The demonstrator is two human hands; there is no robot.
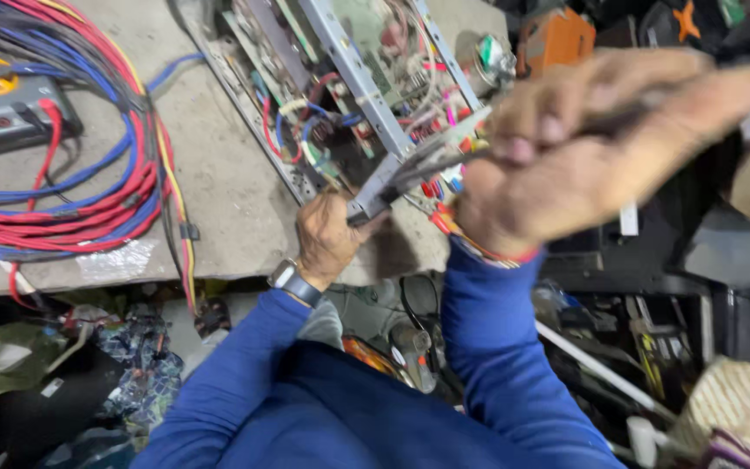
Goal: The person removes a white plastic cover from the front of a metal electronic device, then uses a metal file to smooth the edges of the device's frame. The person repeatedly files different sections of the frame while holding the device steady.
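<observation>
An opened electronic chassis (353, 78) with circuit boards, metal rails and coloured wires lies tilted on a grey bench top (227, 174). My left hand (327, 234), with a wristwatch on the wrist, grips the near corner of a metal rail of the chassis. Close to the camera and blurred, my right hand (583, 148) is closed around a dark slim tool (431, 167) whose tip points left into the wiring by that corner. I cannot make out what kind of tool it is. Both arms wear blue sleeves.
A thick bundle of red, blue and yellow cables (106, 174) loops over the left of the bench beside a grey meter box (6, 104). An orange device (557, 39) sits at the back. Cluttered parts, a white pipe (601, 373) and a woven basket (740, 408) lie below.
</observation>
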